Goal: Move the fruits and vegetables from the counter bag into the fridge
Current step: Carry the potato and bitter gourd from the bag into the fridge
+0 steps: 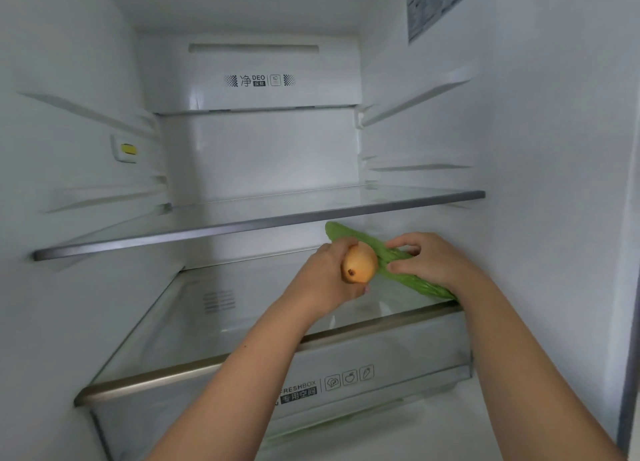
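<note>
Both hands inside fridge, above lower glass shelf.
Left hand: closed around onion, root end toward camera.
Right hand: fingers wrapped over long green vegetable, possibly cucumber; motion blur.
Long axis diagonal: far end back-left, near end front-right at shelf edge.
Onion just left of vegetable mid-length, touching or nearly.
Right hand nearer for set-down.
</note>
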Motion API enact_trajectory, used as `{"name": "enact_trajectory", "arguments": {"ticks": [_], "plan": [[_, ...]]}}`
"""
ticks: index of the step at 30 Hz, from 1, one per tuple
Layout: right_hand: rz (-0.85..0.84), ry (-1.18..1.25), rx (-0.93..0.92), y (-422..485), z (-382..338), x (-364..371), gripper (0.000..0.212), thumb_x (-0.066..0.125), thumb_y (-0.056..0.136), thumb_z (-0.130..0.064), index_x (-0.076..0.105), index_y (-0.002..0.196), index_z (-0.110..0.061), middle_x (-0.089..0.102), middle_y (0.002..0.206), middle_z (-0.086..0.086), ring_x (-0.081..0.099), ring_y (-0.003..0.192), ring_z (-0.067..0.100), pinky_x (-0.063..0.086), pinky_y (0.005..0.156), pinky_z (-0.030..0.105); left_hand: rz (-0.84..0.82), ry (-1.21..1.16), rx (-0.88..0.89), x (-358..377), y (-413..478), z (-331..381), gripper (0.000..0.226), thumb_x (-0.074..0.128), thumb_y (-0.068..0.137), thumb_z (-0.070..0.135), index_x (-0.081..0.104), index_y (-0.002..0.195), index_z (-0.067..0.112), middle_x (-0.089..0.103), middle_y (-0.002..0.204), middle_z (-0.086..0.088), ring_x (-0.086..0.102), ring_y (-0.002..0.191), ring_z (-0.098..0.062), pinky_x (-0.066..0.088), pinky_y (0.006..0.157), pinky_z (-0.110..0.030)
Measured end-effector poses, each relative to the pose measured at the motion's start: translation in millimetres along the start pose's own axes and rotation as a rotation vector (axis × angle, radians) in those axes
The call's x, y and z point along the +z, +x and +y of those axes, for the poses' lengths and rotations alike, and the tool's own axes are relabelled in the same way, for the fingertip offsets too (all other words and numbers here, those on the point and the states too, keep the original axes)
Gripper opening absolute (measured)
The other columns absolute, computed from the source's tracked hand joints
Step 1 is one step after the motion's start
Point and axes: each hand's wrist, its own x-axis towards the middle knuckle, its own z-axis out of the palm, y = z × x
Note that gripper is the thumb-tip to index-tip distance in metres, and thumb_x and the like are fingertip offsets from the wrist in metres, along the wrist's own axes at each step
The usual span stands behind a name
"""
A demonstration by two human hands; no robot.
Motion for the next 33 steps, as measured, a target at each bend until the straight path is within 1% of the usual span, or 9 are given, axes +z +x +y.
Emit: {"name": "enact_trajectory", "arguments": {"ticks": [4,6,11,15,19,21,25,30,33], "plan": [[-0.002,0.015,0.0,-2,5,-4,0.044,0.072,0.075,-0.014,0.061,0.117,-0.019,0.058,0.123,0.007,0.051,0.116,0.014,0.036,0.087,0.021,0.006,-0.019,0.001,5,-2,-4,0.076,0.074,0.075,0.024,0.031,0.137,0.027,0.044,0.13,-0.003,0.045,0.108,-0.015,0.031,0.082,-0.016],[-0.003,0.034,-0.006,-6,7,-7,0.044,0.073,0.075,-0.013,0.061,0.117,-0.018,0.058,0.124,0.007,0.051,0.115,0.013,0.036,0.089,0.021,0.023,-0.015,-0.005,5,-3,-4,0.08,0.073,0.075,0.024,0.027,0.14,0.027,0.044,0.132,-0.004,0.046,0.113,-0.018,0.032,0.084,-0.017],[0.042,0.043,-0.032,-17,5,-12,0.044,0.074,0.074,-0.016,0.061,0.116,-0.022,0.059,0.121,0.001,0.051,0.112,0.007,0.039,0.091,0.022,0.03,-0.013,-0.022,5,-4,0,0.084,0.073,0.075,0.025,0.022,0.142,0.028,0.043,0.133,-0.007,0.046,0.115,-0.02,0.033,0.087,-0.019],[0.101,0.051,-0.059,-26,2,-13,0.046,0.072,0.077,-0.018,0.057,0.12,-0.024,0.053,0.122,-0.001,0.047,0.105,0.006,0.036,0.086,0.021,0.031,-0.031,-0.041,4,-9,3,0.085,0.074,0.075,0.024,0.022,0.142,0.028,0.038,0.135,-0.005,0.043,0.117,-0.018,0.03,0.087,-0.016],[0.138,0.053,-0.083,-37,-1,-9,0.045,0.069,0.079,-0.02,0.056,0.121,-0.028,0.054,0.125,-0.003,0.048,0.106,0.009,0.037,0.086,0.023,0.059,-0.032,-0.045,1,-15,6,0.086,0.074,0.075,0.027,0.021,0.143,0.028,0.032,0.139,-0.003,0.041,0.12,-0.014,0.026,0.083,-0.01],[0.155,0.046,-0.122,-45,-5,-4,0.041,0.067,0.081,-0.019,0.056,0.12,-0.027,0.055,0.119,-0.007,0.048,0.102,0.007,0.035,0.083,0.02,0.08,-0.016,-0.042,0,-22,7,0.085,0.073,0.076,0.03,0.02,0.143,0.028,0.03,0.141,-0.001,0.038,0.124,-0.013,0.025,0.085,-0.011],[0.24,-0.045,-0.21,-60,-14,5,0.037,0.064,0.083,-0.02,0.057,0.12,-0.023,0.056,0.116,-0.003,0.047,0.098,0.006,0.031,0.077,0.015,0.121,0.001,-0.042,0,-39,13,0.083,0.069,0.079,0.034,0.018,0.143,0.027,0.023,0.146,0.0,0.03,0.131,-0.014,0.023,0.091,-0.015],[0.286,-0.161,-0.28,-87,-23,12,0.037,0.062,0.084,-0.022,0.058,0.121,-0.018,0.058,0.116,0.002,0.052,0.105,0.016,0.041,0.088,0.028,0.247,0.024,-0.034,0,-71,24,0.07,0.063,0.084,0.035,0.025,0.142,0.023,0.027,0.146,0.002,0.029,0.132,-0.014,0.024,0.096,-0.018],[0.307,-0.243,-0.306,-109,-25,17,0.037,0.062,0.084,-0.023,0.059,0.12,-0.016,0.06,0.117,0.004,0.053,0.109,0.02,0.042,0.092,0.035,0.321,0.124,0.013,5,-95,27,0.06,0.059,0.086,0.031,0.035,0.138,0.017,0.035,0.144,-0.005,0.033,0.131,-0.02,0.027,0.104,-0.028]]}}
